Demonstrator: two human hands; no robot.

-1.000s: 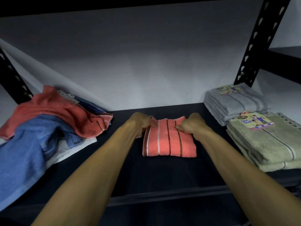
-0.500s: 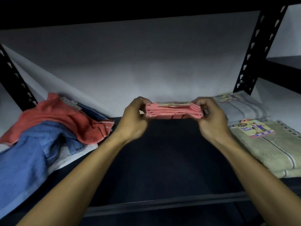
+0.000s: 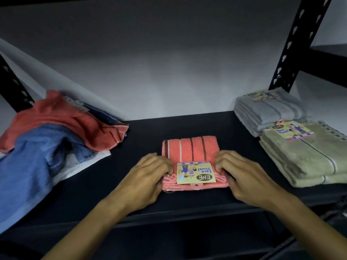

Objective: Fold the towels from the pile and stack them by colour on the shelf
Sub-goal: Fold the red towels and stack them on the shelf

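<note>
Pinching folded coral towel [image 3: 191,147] flat on shelf [image 3: 187,124], left hand [image 3: 148,177], right hand [image 3: 244,175], stripes running away

Folded towel [image 3: 191,152] lies mid-shelf [image 3: 187,126], between both hands. Unfolded pile [image 3: 56,132] lies left. Two folded stacks [image 3: 270,109] [image 3: 308,158] lie right.

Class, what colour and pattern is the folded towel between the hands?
Coral pink folded towel with white and brown stripes; the head view shows it best.

A pale grey wall [image 3: 169,68] runs behind everything. A black metal upright [image 3: 298,44] with punched holes rises at the right, and another black upright [image 3: 13,89] slants at the far left.
</note>
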